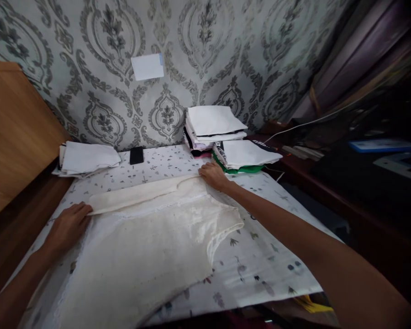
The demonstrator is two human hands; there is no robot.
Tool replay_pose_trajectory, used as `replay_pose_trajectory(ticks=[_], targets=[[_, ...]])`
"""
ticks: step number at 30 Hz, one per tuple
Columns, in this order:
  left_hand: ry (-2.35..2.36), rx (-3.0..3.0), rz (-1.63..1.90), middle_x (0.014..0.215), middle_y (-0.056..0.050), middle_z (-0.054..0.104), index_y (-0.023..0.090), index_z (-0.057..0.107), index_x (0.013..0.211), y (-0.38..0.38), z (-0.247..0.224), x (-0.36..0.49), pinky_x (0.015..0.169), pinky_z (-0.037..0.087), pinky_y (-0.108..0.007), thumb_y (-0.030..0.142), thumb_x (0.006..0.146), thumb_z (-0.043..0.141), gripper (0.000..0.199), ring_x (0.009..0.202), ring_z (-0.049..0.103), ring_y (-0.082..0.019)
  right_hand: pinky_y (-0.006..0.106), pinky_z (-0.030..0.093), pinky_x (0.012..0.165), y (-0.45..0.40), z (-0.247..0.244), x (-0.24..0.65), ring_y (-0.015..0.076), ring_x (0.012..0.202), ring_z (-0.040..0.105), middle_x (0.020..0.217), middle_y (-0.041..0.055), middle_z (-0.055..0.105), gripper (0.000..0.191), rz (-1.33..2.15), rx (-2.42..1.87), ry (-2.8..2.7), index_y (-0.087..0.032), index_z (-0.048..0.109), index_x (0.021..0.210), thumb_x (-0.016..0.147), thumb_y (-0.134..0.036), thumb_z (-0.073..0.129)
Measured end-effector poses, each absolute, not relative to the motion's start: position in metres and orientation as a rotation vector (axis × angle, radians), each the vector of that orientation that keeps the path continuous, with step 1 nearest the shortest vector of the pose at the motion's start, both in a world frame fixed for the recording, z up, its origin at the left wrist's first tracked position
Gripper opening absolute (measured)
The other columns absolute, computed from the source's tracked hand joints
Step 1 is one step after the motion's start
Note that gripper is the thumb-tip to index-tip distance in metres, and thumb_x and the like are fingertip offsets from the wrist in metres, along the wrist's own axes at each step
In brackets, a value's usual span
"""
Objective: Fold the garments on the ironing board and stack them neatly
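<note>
A cream garment (150, 246) with lace trim lies spread over the patterned white cloth, its far edge folded over in a long strip. My left hand (70, 224) is closed on the left end of that strip, fingertips at the fold. At the strip's right end, my right hand (212, 176) pinches the fabric, just in front of the folded clothes. An armhole edge of the garment points right, below my right forearm.
Folded clothes stand in a tall stack (215, 121), a lower stack (248, 154) beside it and another stack (89, 159) at the far left. A black phone (136, 155) lies near the patterned wall. A wooden cabinet (20, 132) borders the left side; dark clutter lies right.
</note>
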State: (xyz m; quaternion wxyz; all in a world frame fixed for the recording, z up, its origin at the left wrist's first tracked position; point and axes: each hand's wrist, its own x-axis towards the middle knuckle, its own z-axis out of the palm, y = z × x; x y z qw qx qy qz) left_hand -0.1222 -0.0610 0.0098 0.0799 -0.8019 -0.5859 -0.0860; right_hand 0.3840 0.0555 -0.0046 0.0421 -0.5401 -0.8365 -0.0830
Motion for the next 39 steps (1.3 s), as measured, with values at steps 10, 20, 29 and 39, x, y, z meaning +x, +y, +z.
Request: replay_pose_trajectory(ticks=[10,20,29,39], targets=[[-1.856,-2.431,-0.348,0.1,-0.006,0.071,0.026,0.062,0.092,-0.064,0.008,-0.129,0.085,0.053,-0.035,0.04,0.09,0.035,0.03,0.096,0.066,-0.025,0.036,0.035,0.089,0.055,-0.014,0.385,0.0273,0.104,0.058,0.105,0.0133,0.073,0.025,-0.246,-1.682,-2.53,-0.014,0.073,0.098,0.094,-0.012,0.049],[-2.06,-2.546,-0.305,0.112,-0.009,0.074,0.022,0.068,0.109,-0.054,0.038,-0.13,0.081,0.053,-0.03,0.063,0.091,0.035,0.056,0.098,0.068,-0.025,0.036,0.041,0.093,0.054,0.001,0.39,0.027,0.106,0.065,0.116,0.0142,0.073,0.037,-0.167,-1.679,-2.655,-0.015,0.071,0.12,0.091,-0.012,0.047],[-1.894,-2.522,-0.175,0.15,-0.016,0.052,0.011,0.047,0.145,0.01,0.001,-0.05,0.116,0.034,-0.043,0.04,0.097,0.029,0.058,0.139,0.047,-0.027,0.036,0.039,0.109,0.084,0.001,0.313,0.0232,0.135,0.051,0.145,0.0119,0.057,0.047,0.111,-1.676,-2.388,-0.018,0.05,0.146,0.104,-0.029,0.033],[-2.111,-2.407,0.047,0.166,-0.012,0.023,0.013,0.025,0.159,-0.014,-0.031,-0.073,0.122,0.015,-0.056,0.056,0.099,0.017,0.074,0.154,0.018,-0.029,0.053,0.019,0.122,0.091,-0.054,0.343,0.0324,0.153,0.015,0.166,0.012,0.023,0.067,0.238,-1.783,-2.429,-0.021,0.031,0.157,0.102,-0.058,0.024]])
